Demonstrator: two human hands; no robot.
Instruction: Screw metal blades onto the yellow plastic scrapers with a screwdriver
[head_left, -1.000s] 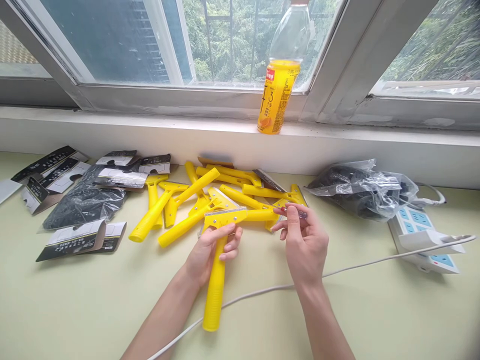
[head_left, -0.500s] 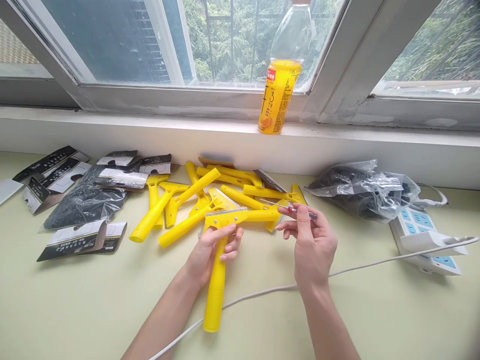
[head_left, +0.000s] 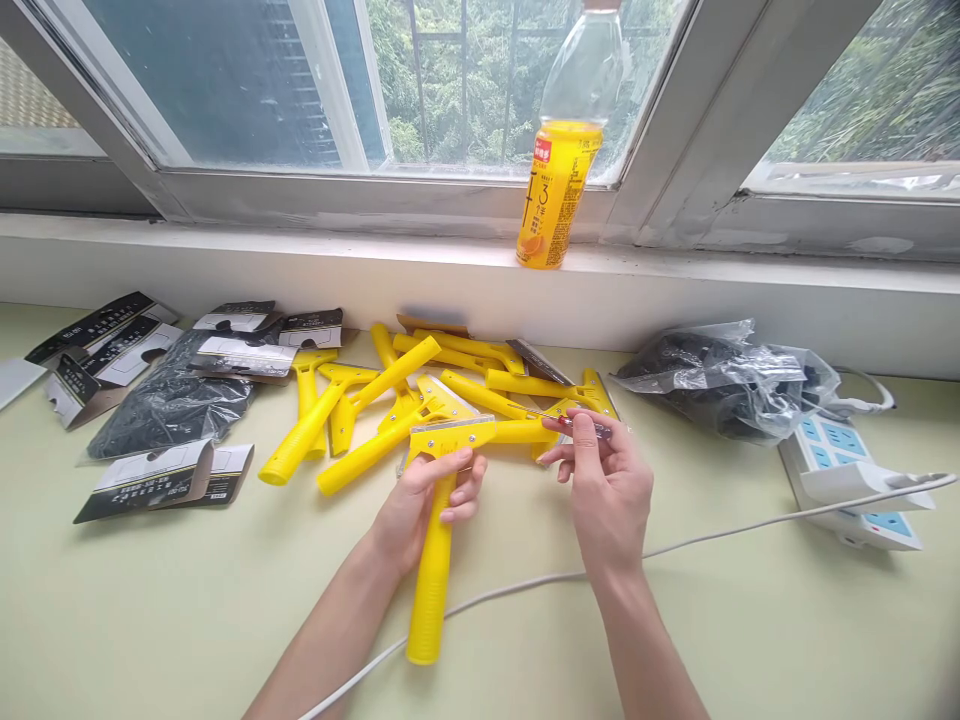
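Observation:
My left hand (head_left: 427, 500) is wrapped round the upper handle of a yellow scraper (head_left: 430, 590), its wide head up and its handle end toward me. A clear strip runs along the head's top edge, and small screws show on its face. In my right hand (head_left: 611, 490) a small screwdriver (head_left: 585, 427) with a red and dark handle is pinched between thumb and fingers. Its thin shaft points left, toward the scraper head but apart from it. Behind both hands lies a loose heap of several more yellow scrapers (head_left: 375, 455).
Black-and-white card headers (head_left: 150, 485) and a dark plastic bag (head_left: 180, 385) lie at left. At right are another clear bag with black contents (head_left: 727, 385) and a power strip (head_left: 840, 450). A white cable (head_left: 517, 590) crosses the table. A yellow-labelled bottle (head_left: 559, 195) stands on the sill.
My right hand has moved a little to the left with the screwdriver, closer to the scraper head. My left hand and the scraper have stayed in place.

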